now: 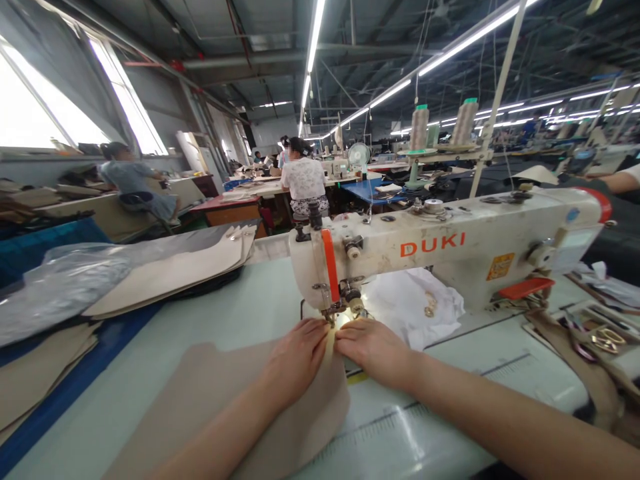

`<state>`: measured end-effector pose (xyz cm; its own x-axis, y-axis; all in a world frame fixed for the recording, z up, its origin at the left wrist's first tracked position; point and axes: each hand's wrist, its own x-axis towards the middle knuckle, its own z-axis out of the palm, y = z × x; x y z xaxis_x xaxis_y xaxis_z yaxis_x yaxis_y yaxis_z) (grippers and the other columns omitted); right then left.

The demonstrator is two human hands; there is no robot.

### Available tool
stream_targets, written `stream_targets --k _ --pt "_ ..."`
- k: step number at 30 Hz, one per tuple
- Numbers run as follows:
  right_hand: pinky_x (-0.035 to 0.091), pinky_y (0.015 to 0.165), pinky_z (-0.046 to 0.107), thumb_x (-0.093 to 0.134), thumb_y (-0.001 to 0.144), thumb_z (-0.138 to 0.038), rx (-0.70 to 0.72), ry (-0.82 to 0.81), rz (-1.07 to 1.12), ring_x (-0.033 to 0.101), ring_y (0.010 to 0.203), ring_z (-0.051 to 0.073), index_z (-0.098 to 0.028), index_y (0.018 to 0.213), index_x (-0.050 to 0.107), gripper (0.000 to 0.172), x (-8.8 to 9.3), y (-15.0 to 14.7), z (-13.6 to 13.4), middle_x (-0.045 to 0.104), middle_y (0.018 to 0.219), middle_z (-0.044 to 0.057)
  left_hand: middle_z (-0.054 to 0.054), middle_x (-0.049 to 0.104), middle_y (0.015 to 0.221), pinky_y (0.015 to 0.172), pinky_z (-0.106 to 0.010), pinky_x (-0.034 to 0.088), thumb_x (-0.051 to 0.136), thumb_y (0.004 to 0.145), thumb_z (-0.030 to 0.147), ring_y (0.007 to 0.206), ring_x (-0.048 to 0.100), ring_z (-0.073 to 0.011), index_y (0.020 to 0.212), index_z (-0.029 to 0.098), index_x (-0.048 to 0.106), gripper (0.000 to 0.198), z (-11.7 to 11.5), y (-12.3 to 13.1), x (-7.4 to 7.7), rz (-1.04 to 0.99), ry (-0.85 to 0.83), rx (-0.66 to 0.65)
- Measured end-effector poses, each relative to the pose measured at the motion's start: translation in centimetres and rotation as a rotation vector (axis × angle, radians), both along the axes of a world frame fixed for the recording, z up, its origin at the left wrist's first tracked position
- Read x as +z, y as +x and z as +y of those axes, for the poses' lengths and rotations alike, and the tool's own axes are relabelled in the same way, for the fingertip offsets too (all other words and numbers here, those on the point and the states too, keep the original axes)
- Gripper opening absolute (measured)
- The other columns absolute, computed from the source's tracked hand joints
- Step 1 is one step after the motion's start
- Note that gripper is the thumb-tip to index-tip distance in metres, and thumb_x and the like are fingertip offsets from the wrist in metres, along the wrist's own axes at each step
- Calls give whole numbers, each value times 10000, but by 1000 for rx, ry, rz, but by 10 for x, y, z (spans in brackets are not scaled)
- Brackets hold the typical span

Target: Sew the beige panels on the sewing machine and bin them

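A large beige fabric piece [215, 393] lies on the pale green machine table, its narrow upper part under the needle area of a sewing machine [380, 247] marked DUKI. My left hand [303, 347] rests on the fabric just left of the presser foot [331, 319], fingers together and bent onto the material. Across from it, my right hand [370, 347] grips the fabric's right edge, fingertips close to the foot. A lighter strip [330, 340] of material shows between both hands. The fingertips partly hide the stitching spot, which the machine lamp lights.
White crumpled cloth [415, 307] lies under the machine arm. Stacked beige panels [185, 267] and a clear plastic bag [65, 280] sit at left. Scissors [607, 340] lie in a tray at right. Thread cones [419, 130] stand behind the machine. Other people sit further back.
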<state>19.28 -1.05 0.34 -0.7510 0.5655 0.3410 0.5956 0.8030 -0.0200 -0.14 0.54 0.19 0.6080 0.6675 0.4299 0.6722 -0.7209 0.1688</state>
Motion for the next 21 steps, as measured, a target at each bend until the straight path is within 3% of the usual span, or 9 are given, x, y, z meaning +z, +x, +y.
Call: stream_targets --k 9,12,17,21 --pt "432 898 293 539 895 -180 5 1 11 574 979 179 -145 935 612 89 0 2 2 661 969 65 -89 683 1011 894 -378 508 434 879 164 973 606 -210 998 156 650 246 1 3 2 -16 -26 34" --pt "447 872 289 530 904 -204 66 34 -13 585 925 170 -166 874 612 96 -2 -1 -5 664 920 48 -79 682 1023 897 -360 510 434 877 165 984 604 -203 1008 164 650 252 -17 -3 4 -6 -64 70" --pt "465 849 290 453 939 -186 236 186 17 586 882 160 -170 855 615 183 -10 -12 -22 669 894 35 -61 666 1068 924 -337 491 426 874 142 1025 582 -188 1054 184 628 274 -65 -19 9 -9 -116 112" --pt "482 840 288 434 945 -183 253 226 60 593 857 154 -167 850 622 211 -9 -17 -27 673 883 29 -45 661 1011 892 -327 486 436 858 129 978 576 -181 1024 203 620 259 -75 -21 11 -44 -171 150"
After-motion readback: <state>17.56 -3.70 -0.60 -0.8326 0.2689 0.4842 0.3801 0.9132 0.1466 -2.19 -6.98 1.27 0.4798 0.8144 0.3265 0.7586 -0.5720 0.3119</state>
